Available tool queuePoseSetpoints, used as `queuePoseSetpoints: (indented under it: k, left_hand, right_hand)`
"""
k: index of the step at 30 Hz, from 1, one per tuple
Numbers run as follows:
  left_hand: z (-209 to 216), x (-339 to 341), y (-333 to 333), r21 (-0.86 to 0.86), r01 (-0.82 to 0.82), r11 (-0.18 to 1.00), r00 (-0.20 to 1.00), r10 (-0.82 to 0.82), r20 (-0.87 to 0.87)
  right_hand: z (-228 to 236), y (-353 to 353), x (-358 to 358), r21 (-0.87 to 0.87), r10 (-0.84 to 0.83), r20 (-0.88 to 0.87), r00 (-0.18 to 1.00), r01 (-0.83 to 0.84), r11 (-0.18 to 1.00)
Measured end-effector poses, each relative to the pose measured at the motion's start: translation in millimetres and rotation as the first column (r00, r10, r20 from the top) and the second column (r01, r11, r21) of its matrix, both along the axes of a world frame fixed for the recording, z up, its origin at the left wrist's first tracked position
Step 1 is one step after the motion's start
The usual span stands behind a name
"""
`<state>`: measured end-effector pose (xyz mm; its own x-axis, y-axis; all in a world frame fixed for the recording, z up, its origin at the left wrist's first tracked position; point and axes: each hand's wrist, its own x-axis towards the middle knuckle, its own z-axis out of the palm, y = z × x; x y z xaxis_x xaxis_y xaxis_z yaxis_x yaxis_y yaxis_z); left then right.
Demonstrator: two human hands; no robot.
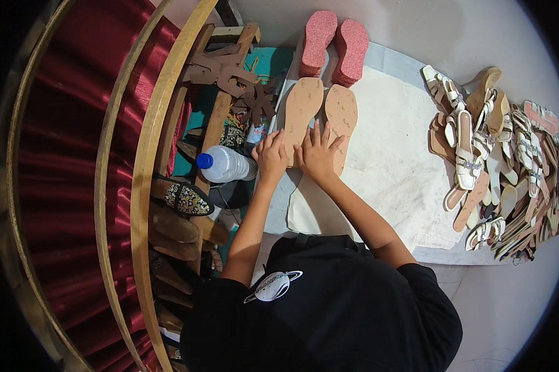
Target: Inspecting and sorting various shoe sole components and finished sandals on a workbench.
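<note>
Two stacks of tan shoe insoles lie side by side on the table, a left one and a right one, with small printed marks on top. My left hand rests against the outer edge of the left stack near its lower end, fingers extended. Across the lower ends of both stacks lies my right hand, its fingers spread and touching the insoles. Neither hand is wrapped round anything. Just beyond the tan stacks stand two stacks of red speckled soles, one on the left and another on the right.
A pale cloth covers much of the table. White strappy sandals and loose soles pile up at the right. Left of my arm are a blue-capped plastic bottle, brown cut pieces and a wooden rack holding shoes.
</note>
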<state>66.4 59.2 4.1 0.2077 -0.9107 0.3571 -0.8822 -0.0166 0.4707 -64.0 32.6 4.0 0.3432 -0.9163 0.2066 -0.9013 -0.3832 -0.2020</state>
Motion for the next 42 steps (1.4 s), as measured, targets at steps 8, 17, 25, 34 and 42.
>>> queuePoseSetpoints:
  k: [8, 17, 25, 34, 42]
  left_hand:
    - [-5, 2, 0, 0.011, -0.001, 1.000, 0.999, 0.001, -0.033]
    - [2, 7, -1, 0.093, 0.034, 0.995, 0.995, -0.042, 0.090]
    - [24, 7, -6, 0.112, 0.033, 0.993, 0.985, -0.051, 0.166]
    - [54, -63, -13, 0.012, 0.240, 0.971, 0.944, -0.236, 0.231]
    - [56, -194, -5, 0.019, 0.605, 0.796, 0.792, -0.605, 0.080]
  right_hand:
    - [-2, 0, 1, -0.022, 0.001, 0.055, 0.998, 0.000, 1.000]
    - [-5, -2, 0, -0.045, 0.008, 0.028, 1.000, -0.007, 0.999]
    - [13, 3, -14, -0.045, 0.010, 0.052, 0.999, -0.008, 0.999]
    - [45, 34, -90, -0.098, -0.068, 0.159, 0.985, 0.085, 0.992]
    - [49, 83, -196, -0.087, -0.377, 0.191, 0.906, 0.398, 0.913]
